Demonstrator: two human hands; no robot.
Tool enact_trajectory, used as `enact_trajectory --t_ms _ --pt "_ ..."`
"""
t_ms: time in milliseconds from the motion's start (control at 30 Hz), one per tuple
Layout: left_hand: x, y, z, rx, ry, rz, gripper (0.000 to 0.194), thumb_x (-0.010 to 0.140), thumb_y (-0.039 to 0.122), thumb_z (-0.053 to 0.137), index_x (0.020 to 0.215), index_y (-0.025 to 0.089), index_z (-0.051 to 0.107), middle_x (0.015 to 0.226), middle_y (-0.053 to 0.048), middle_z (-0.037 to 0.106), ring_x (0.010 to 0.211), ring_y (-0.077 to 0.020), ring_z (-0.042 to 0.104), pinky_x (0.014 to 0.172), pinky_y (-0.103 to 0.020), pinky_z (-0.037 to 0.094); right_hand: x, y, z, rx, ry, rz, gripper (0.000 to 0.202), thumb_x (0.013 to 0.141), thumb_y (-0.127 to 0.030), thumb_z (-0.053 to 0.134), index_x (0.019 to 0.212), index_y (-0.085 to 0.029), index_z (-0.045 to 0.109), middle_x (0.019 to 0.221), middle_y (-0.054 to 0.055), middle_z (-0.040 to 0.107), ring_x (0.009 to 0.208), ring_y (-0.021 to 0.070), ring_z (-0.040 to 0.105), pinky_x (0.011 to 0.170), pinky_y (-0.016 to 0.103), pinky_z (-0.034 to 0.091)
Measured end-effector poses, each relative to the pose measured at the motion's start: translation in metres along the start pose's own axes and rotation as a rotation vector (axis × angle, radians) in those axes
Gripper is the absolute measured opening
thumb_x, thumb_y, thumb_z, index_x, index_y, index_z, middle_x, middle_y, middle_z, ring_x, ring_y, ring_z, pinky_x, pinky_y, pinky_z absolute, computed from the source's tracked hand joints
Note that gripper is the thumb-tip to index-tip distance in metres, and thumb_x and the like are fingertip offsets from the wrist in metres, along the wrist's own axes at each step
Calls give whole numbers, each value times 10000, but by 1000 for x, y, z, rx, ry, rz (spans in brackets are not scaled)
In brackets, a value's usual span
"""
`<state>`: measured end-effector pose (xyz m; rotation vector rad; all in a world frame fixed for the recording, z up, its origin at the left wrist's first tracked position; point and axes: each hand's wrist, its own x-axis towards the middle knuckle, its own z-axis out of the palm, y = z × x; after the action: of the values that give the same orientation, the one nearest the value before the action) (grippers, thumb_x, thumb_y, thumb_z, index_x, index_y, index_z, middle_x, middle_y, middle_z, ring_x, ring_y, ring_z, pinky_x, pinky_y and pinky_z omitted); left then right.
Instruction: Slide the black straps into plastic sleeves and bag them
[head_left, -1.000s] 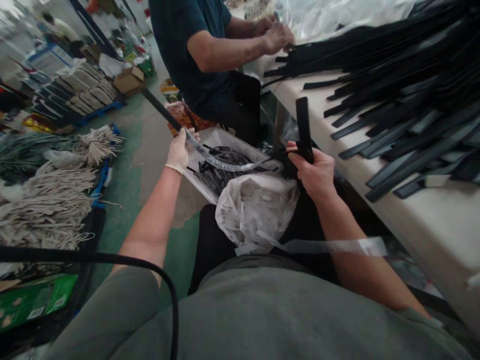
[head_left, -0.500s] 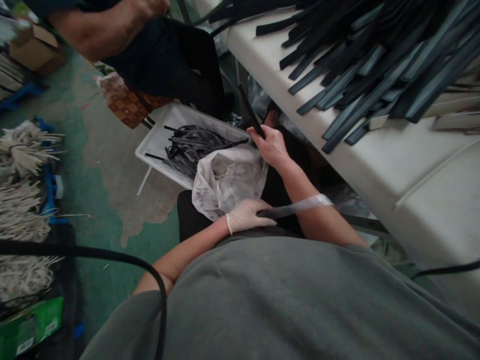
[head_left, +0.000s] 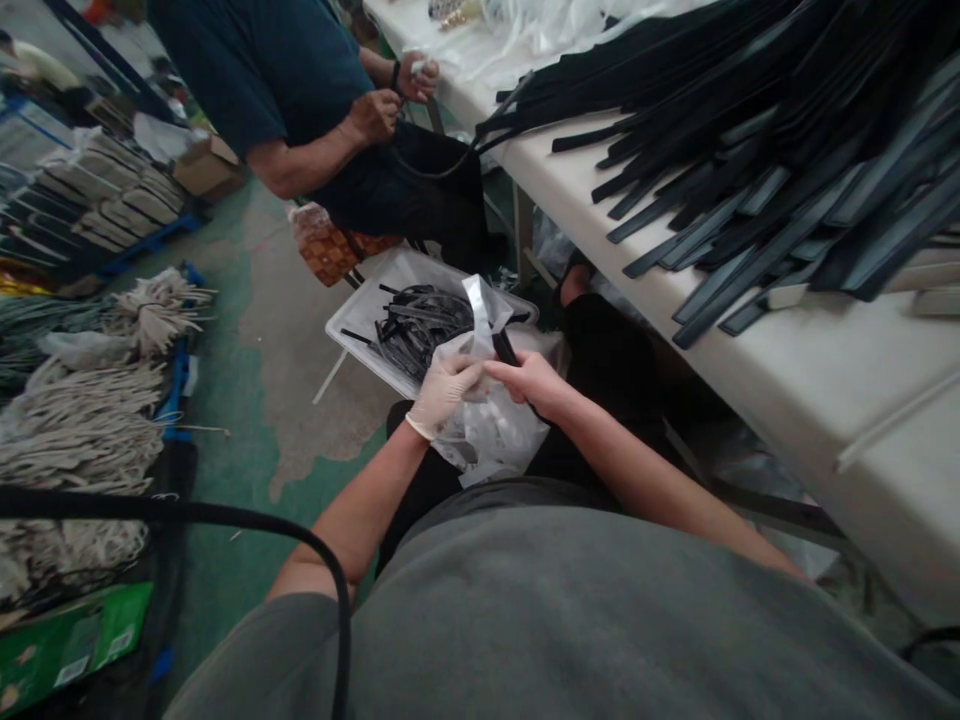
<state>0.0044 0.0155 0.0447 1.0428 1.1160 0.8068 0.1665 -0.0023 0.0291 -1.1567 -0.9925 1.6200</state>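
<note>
My left hand, in a pale glove, is closed in a pinch at the near side of the white tray; what lies between its fingertips is too small to make out. Touching or nearly touching it, my bare right hand grips a black strip. A clear plastic piece stands up by the strip's upper end. Under both hands a whitish plastic bag rests on my lap. Just beyond, the white tray holds a tangle of black strips.
A long pale table runs along the right, with a big pile of black strips on it. Ahead sits a person in a dark shirt, hands at a black strip. Bundles of pale cords lie at left.
My left hand has moved up and forward to my right hand, and the clear plastic now stands above them. The view has tilted up, showing more of the other person.
</note>
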Motion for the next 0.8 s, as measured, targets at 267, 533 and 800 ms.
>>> enact_trajectory --t_ms 267,533,800 --pt "-20 -39 1 -19 -42 -100 367 664 461 793 810 133 715 580 6 626 538 -99 554 580 -233 444 36 -27 -6 -375 178 -246 140 721 -313 717 708 -180 676 723 20 683 710 167 609 668 286 480" --pt "-58 -39 -36 -108 48 -183 390 623 490 823 723 133 704 560 -1 630 511 -90 544 560 -223 442 56 -35 -28 -351 214 -150 333 683 -569 723 608 -262 619 600 58 640 624 239 583 465 342 403" --pt "-85 -46 -62 -127 35 -220 379 643 443 825 843 132 740 705 -44 717 620 -132 631 694 -278 508 74 -23 -29 -324 212 -108 342 669 -587 741 714 -260 650 664 44 653 512 158 488 414 309 332"
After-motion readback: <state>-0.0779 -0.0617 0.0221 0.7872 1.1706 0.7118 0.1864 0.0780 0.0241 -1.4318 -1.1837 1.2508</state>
